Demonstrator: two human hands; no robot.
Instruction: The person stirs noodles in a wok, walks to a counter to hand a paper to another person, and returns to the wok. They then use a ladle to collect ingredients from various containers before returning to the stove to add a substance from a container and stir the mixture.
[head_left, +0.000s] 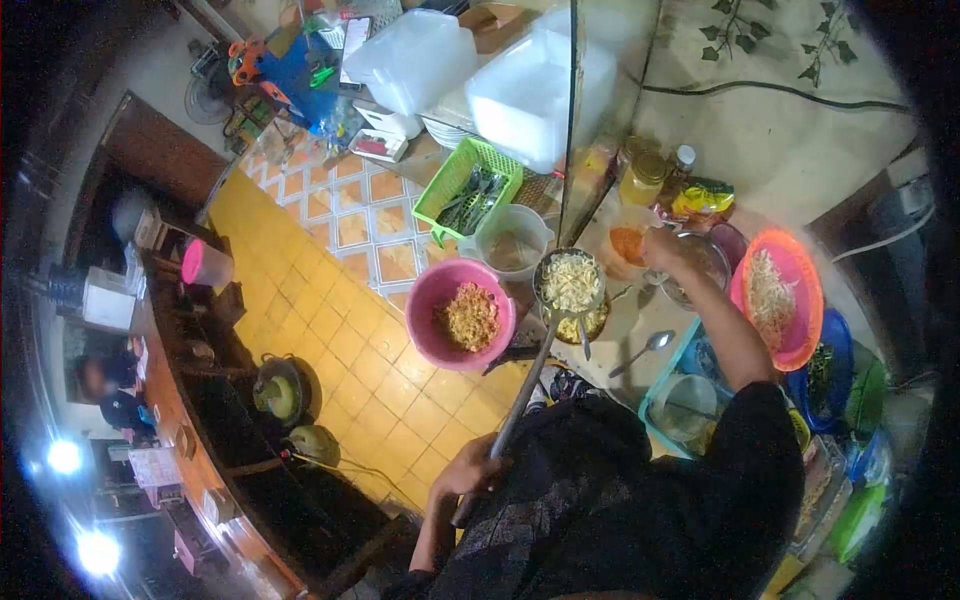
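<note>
My left hand (470,468) is closed round the shaft of a long-handled skimmer (528,390), low by my dark clothes. Its round, dark head is heaped with pale shredded food (570,281), above a bowl of yellowish food (584,322). My right hand (662,250) reaches out to the edge of a clear container with orange contents (627,243). Its fingers look pinched together; whatever they hold is too small to make out. A metal bowl (700,268) sits beside that hand.
Left of the skimmer stands a pink basin (428,340) with crumbly food. Behind it are a clear tub (512,243) and a green basket (450,190) of cutlery. A spoon (650,343) lies on the counter. An orange basin (800,335) of pale shreds is at right.
</note>
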